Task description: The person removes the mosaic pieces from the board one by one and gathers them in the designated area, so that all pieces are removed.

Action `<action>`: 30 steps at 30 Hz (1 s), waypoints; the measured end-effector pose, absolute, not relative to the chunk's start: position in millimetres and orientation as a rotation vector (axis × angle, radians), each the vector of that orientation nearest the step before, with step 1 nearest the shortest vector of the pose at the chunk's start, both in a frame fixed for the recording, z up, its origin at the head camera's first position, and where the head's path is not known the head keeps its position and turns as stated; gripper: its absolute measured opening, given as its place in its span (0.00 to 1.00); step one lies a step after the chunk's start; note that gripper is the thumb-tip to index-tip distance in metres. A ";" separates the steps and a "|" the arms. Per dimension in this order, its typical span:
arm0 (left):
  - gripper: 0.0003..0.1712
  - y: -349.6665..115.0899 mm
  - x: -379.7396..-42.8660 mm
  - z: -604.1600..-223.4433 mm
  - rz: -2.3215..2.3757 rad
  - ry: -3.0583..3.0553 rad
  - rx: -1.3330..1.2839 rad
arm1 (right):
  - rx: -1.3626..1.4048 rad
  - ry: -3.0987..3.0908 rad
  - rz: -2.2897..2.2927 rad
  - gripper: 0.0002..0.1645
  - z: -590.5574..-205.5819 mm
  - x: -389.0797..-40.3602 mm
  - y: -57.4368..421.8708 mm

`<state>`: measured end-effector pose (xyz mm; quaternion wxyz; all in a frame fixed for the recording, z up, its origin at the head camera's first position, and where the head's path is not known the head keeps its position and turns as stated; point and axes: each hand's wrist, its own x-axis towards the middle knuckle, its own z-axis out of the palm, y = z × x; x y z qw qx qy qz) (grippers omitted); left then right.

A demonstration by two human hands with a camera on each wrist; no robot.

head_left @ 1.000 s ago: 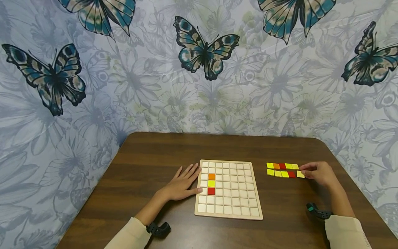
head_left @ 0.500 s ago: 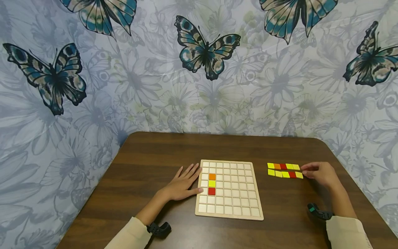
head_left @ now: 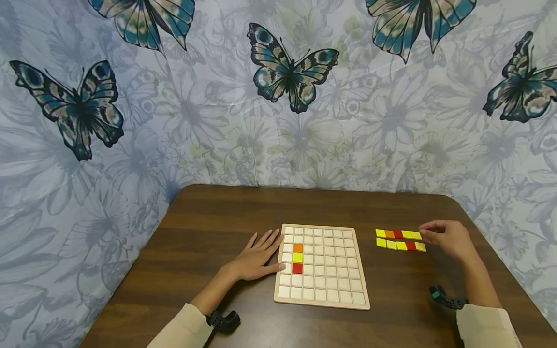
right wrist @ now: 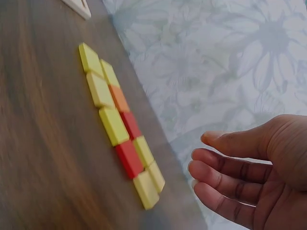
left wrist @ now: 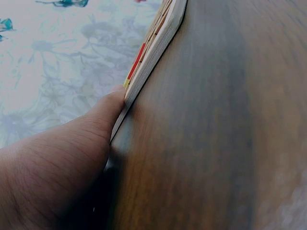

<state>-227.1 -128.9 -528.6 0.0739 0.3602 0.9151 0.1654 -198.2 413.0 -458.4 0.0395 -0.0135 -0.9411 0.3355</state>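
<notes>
My left hand lies spread on the table, its fingertips and thumb along the left edge of the wooden grid board. On the board an orange tile, a yellow tile and a red tile stand in one column. To the right are two rows of square tiles, mostly yellow, with an orange tile and red ones among them. By the right end of the far row hovers my right hand. In the right wrist view its fingers bend loosely, apart from the thumb, with nothing between them.
Brown wooden table under everything. Behind its far edge hangs a cloth printed with butterflies and flowers. A black wrist strap is on the left wrist, another strap on the right.
The end yellow tile of the near row slid left against its neighbour. My right hand then let go and moved slightly away, toward the far row. My left hand stays put.
</notes>
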 end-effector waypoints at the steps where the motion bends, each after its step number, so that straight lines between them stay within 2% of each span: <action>1: 0.51 -128.4 -226.4 -529.9 0.503 2.744 1.081 | -0.037 -2.884 1.028 0.20 -457.1 -197.1 410.7; 10: 0.51 -126.3 -226.3 -527.1 0.522 2.749 1.118 | 0.048 -2.860 1.023 0.20 -446.4 -197.6 380.6; 30: 0.51 -128.9 -227.7 -527.0 0.459 2.772 1.073 | 0.286 -2.831 1.107 0.12 -447.9 -204.3 304.4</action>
